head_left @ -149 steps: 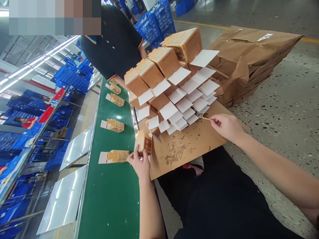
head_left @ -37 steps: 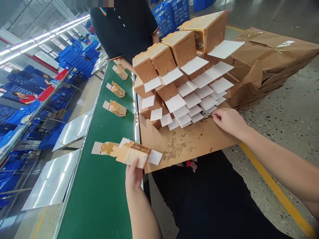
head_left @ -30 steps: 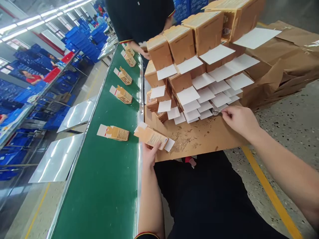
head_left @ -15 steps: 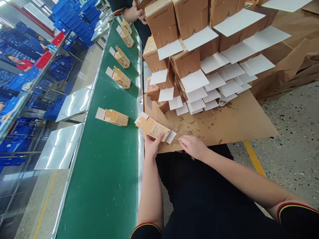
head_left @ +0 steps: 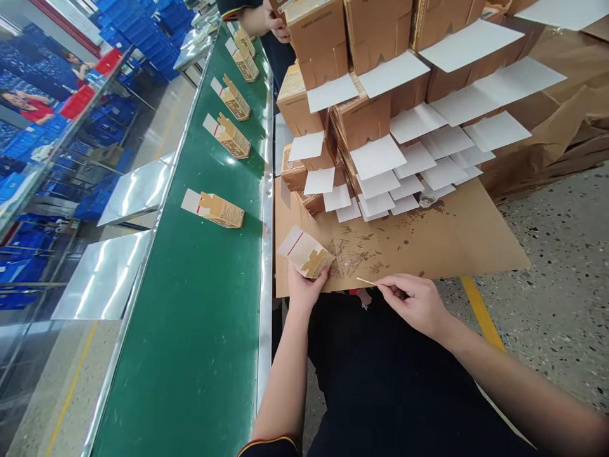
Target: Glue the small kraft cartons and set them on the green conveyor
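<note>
Fingers (head_left: 387,292) (R) pinch stick (head_left: 367,281), L hand (head_left: 305,292) w/ box (head_left: 308,252).

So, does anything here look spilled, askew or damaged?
Yes: dark blotches mark the brown board, near the carton in the left hand and by the small round dish. They break its otherwise plain surface, perhaps from drips.

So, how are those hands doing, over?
Left hand holds small carton. Right hand pinches thin stick, apart from carton. Stacked cartons beyond both hands, not between them.
</note>
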The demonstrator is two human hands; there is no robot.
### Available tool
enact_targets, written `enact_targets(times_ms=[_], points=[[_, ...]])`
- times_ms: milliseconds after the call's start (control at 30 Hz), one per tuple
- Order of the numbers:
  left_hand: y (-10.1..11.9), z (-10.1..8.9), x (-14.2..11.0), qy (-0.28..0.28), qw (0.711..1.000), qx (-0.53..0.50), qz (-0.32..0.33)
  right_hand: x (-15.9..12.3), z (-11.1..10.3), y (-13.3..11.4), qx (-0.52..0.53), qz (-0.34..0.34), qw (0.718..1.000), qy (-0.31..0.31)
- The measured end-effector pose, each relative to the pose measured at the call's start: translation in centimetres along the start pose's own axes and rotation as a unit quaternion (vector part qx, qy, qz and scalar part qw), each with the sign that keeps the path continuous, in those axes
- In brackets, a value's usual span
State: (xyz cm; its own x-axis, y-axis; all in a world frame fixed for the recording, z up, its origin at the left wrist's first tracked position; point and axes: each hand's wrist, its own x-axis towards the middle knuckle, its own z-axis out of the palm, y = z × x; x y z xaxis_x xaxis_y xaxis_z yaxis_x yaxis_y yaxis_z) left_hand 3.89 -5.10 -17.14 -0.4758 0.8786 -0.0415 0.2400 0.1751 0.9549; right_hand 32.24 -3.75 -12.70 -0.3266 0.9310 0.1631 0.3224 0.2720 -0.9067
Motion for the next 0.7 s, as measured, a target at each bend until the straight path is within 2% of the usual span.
enact_targets(times_ms=[67,133,200,333,433,533,700], points=[[0.6,-0.5,0.1,0.001,1.000,0.019,0.007,0.1,0.3,-0.2,0.017,-0.005,1.000,-0.016],[1.0,-2.3,0.2,0.028,0.999,0.019,-0.001,0.1,0.2,-0.3,0.029,-0.007,0.999,-0.021],[1.0,-5.5,0.6,0.096,0.995,0.002,-0.006,0.0,-0.3,-0.2,0.034,0.004,0.999,-0.007],[0.0,-13.8,2.0,0.272,0.962,-0.022,0.011,-0.4,-1.9,0.8,0.032,0.049,0.998,0.027],[-1.2,-17.9,2.9,0.317,0.948,-0.008,-0.024,-0.7,-2.4,1.8,0.029,0.064,0.997,0.030],[-2.7,-19.1,3.5,0.313,0.949,0.014,-0.032,-0.6,-2.1,2.1,0.032,0.061,0.998,0.014],[-3.7,-18.6,5.3,0.295,0.952,0.069,-0.031,0.4,-0.7,0.6,0.042,0.041,0.998,-0.018]])
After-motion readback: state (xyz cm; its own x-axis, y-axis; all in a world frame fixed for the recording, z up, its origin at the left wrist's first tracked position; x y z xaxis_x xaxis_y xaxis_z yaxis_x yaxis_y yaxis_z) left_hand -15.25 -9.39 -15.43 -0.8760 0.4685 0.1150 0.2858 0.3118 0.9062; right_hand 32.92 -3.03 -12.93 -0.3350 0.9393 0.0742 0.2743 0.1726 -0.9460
